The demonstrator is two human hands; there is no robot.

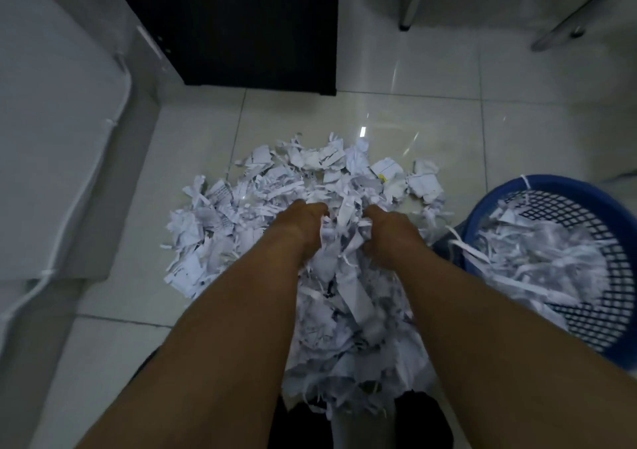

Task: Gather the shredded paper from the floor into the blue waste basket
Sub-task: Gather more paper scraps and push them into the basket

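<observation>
— Paper [213, 228]: where does it lie?
— In a shredded heap on the tiled floor [448, 131], running from under the forearms to well short of the dark cabinet [241, 28]. More of it fills the blue waste basket [558, 184], which stands just right of the heap's edge.
— And the hands?
— Left hand [303, 222] and right hand [387, 233] are sunk mid-heap, fingers curled round a bundle between them (tips buried). Bare tile lies open past the far edge, and leftward up to the white cable [79, 186].
</observation>
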